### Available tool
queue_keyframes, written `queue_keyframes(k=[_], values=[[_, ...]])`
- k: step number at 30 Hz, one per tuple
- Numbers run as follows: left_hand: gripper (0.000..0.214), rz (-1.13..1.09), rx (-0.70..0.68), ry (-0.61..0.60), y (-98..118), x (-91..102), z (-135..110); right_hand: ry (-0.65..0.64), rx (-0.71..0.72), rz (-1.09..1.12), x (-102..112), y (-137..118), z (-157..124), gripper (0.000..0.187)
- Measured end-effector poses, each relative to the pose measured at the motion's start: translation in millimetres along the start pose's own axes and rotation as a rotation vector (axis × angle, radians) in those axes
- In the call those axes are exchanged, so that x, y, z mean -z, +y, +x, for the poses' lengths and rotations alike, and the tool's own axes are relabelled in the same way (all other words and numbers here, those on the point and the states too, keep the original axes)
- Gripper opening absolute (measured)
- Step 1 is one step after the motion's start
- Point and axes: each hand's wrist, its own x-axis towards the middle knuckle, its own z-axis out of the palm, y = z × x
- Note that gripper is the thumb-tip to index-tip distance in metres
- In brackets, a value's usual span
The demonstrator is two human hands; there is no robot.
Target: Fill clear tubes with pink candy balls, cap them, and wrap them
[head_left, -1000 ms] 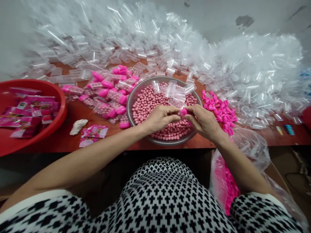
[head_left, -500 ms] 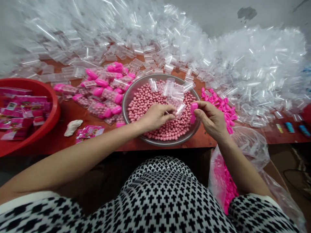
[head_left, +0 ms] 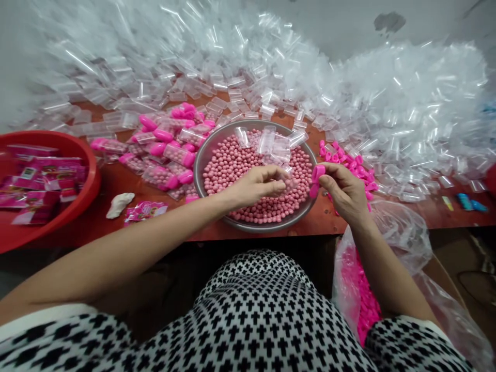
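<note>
A grey metal bowl [head_left: 198, 175] of round pink candy-like balls [head_left: 228, 168] sits in front of me. My left hand [head_left: 261, 185] is over the bowl, its fingers closed around a clear plastic container [head_left: 290, 182]. Whether balls are inside it or only show through is hard to tell. At the bowl's right rim, my right hand [head_left: 343, 191] pinches a bright pink cap [head_left: 316, 180] between thumb and fingers. The cap is apart from the container. Several more clear containers [head_left: 273, 144] lie on the balls at the back of the bowl.
Filled containers with pink caps [head_left: 165, 150] are heaped left of the bowl. Loose pink caps [head_left: 351, 163] lie to its right, above a plastic bag of caps [head_left: 364, 305]. Clear empties [head_left: 411, 103] pile along the back. A red basin [head_left: 91, 181] holds pink packets.
The container in my left hand has tipped down and dipped closer to the balls. My right hand has shifted slightly right with the cap, which has turned.
</note>
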Motion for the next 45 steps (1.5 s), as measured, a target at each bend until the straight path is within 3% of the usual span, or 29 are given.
queue_keyframes(k=[2,4,10,14,21,28,32,38,41,45], values=[[0.023,-0.245,0.045,0.016,0.4,3.6,-6.9,-0.015,0.043,-0.001,-0.7,-6.1,4.1,0.028],[0.026,-0.294,0.037,0.041,0.2,4.1,-11.3,-0.054,0.098,-0.037,-3.1,-14.7,9.2,0.027],[0.029,-0.048,-0.131,0.1,-2.4,0.9,-14.5,-0.127,0.354,-0.307,-11.8,-40.9,19.6,0.025],[0.027,0.153,-0.199,0.128,-2.7,0.1,-18.2,-0.207,0.497,-0.449,-21.8,-44.5,21.8,0.02],[0.026,0.308,-0.276,0.284,0.1,-1.7,-28.3,-0.251,0.566,-0.558,-34.3,-41.4,17.4,0.018],[0.022,0.486,-0.331,0.318,-3.2,-3.2,-25.7,-0.232,0.637,-0.652,-38.4,-38.8,12.0,0.016],[0.021,0.302,-0.272,0.272,-1.4,-0.6,-19.9,-0.241,0.536,-0.459,-37.2,-34.2,20.2,0.018],[0.036,-0.27,-0.07,0.249,0.7,6.0,-13.8,-0.241,0.072,0.239,-25.4,-22.3,11.8,0.049],[0.031,-0.242,-0.088,0.25,2.1,7.9,-13.6,-0.194,-0.086,0.434,-23.4,-12.1,9.1,0.048],[0.018,0.016,-0.248,0.224,1.5,6.4,-14.6,-0.196,-0.265,0.597,-28.8,-11.1,19.5,0.057]])
